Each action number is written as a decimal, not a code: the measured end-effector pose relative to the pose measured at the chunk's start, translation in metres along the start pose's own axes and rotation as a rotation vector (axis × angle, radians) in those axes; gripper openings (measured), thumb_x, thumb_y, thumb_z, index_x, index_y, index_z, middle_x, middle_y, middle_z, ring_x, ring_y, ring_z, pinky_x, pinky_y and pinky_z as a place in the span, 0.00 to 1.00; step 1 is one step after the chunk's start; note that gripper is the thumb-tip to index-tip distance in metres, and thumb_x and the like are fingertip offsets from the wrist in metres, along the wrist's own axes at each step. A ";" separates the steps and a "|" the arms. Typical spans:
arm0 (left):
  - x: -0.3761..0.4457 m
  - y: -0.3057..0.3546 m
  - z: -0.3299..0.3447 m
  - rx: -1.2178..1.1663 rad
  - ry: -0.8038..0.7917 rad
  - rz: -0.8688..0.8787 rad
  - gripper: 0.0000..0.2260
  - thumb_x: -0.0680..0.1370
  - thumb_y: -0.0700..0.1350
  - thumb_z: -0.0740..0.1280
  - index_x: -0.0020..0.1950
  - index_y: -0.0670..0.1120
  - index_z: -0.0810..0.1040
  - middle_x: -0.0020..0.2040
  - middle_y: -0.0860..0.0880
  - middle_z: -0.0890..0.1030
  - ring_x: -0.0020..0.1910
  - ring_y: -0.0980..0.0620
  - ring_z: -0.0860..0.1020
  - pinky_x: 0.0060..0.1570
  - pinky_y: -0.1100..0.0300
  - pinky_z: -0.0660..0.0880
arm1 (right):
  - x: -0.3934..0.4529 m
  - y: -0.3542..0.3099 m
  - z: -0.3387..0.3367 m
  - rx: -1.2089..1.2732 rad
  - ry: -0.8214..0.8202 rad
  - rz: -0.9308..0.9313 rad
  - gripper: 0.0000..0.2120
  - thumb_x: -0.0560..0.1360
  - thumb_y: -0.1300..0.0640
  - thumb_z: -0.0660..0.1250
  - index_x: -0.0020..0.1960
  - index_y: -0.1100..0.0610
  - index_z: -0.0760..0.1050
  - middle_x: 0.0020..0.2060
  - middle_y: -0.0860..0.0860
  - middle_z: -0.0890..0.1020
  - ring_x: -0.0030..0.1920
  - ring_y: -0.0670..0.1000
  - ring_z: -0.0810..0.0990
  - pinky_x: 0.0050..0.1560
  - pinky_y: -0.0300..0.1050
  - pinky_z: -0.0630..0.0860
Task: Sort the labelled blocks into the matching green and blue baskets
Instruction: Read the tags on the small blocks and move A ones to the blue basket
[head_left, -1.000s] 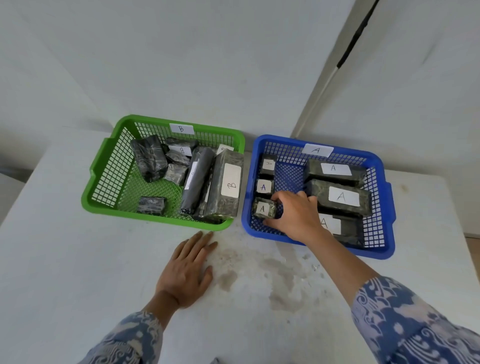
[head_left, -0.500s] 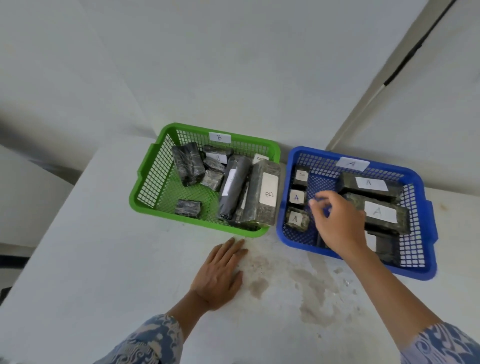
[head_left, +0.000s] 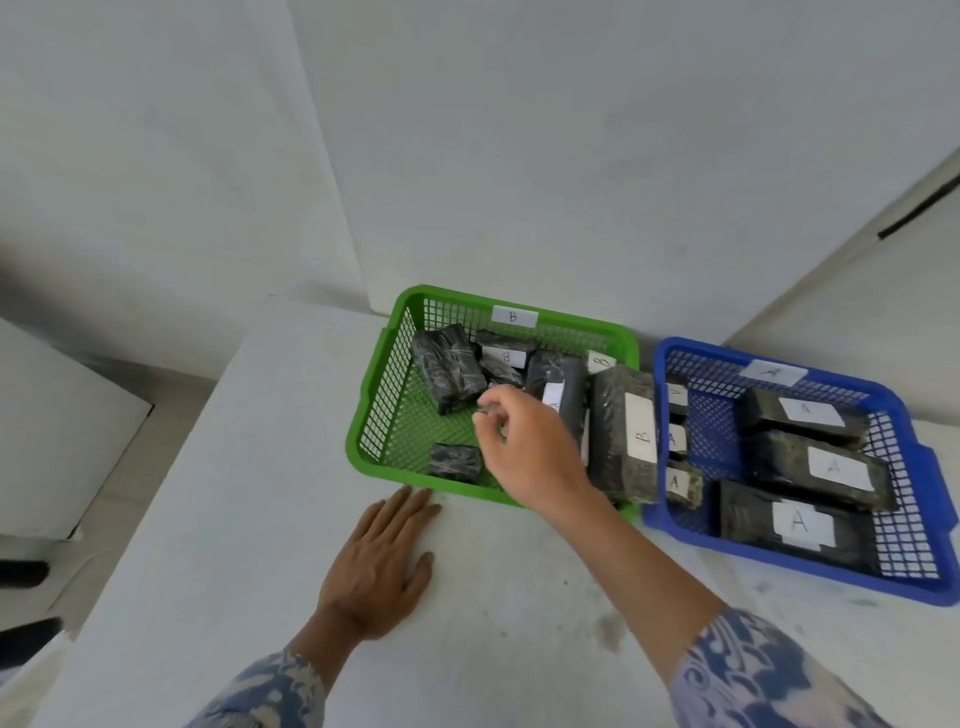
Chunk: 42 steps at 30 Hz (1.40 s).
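The green basket (head_left: 362, 457), tagged B, holds several dark wrapped blocks. Among them are a long one labelled B (head_left: 618, 431), a bundle at the back left (head_left: 447, 374) and a small block at the front (head_left: 453, 461). The blue basket (head_left: 779, 566), tagged A, stands to its right with large A blocks (head_left: 815, 467) and small A blocks (head_left: 683, 483). My right hand (head_left: 530, 452) hovers inside the green basket with its thumb and fingertips pinched together. Blur hides whether they hold anything. My left hand (head_left: 374, 571) lies flat on the table in front of the green basket.
Both baskets sit on a white table (head_left: 234, 519) pushed against white walls. The table's left edge drops to a floor at the far left. A stained patch marks the tabletop near my right forearm.
My right hand left the blue basket, where the small A block stays, and moved left into the green basket. The camera swung left. My left hand stayed flat.
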<state>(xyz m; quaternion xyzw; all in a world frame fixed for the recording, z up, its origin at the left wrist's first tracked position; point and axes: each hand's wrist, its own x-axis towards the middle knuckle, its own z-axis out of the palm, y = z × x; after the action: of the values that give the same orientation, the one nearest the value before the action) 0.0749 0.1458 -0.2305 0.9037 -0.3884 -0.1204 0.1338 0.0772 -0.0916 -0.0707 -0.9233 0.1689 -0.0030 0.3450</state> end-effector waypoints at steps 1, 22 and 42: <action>0.000 0.003 0.000 -0.006 0.009 0.001 0.27 0.82 0.57 0.58 0.79 0.51 0.62 0.79 0.54 0.59 0.80 0.53 0.55 0.78 0.55 0.48 | 0.007 -0.002 0.012 -0.034 -0.041 0.009 0.14 0.82 0.47 0.61 0.65 0.51 0.74 0.52 0.46 0.81 0.52 0.49 0.80 0.46 0.49 0.78; 0.002 -0.001 -0.003 -0.116 0.039 0.031 0.26 0.77 0.56 0.63 0.75 0.52 0.71 0.76 0.52 0.71 0.77 0.51 0.65 0.76 0.54 0.54 | 0.056 -0.026 0.046 0.568 0.197 0.267 0.09 0.83 0.51 0.58 0.51 0.55 0.72 0.44 0.51 0.77 0.41 0.50 0.72 0.41 0.44 0.69; 0.004 0.002 -0.007 -0.129 0.112 0.007 0.22 0.79 0.54 0.58 0.72 0.50 0.74 0.76 0.52 0.69 0.77 0.49 0.65 0.75 0.57 0.56 | -0.064 -0.006 0.023 1.508 -0.011 0.768 0.20 0.85 0.54 0.48 0.56 0.58 0.78 0.47 0.58 0.82 0.39 0.53 0.72 0.36 0.46 0.68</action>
<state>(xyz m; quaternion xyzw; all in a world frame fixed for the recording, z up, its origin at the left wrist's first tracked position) 0.0787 0.1429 -0.2237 0.8972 -0.3749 -0.0939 0.2136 0.0215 -0.0526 -0.0770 -0.3244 0.4218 0.0068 0.8466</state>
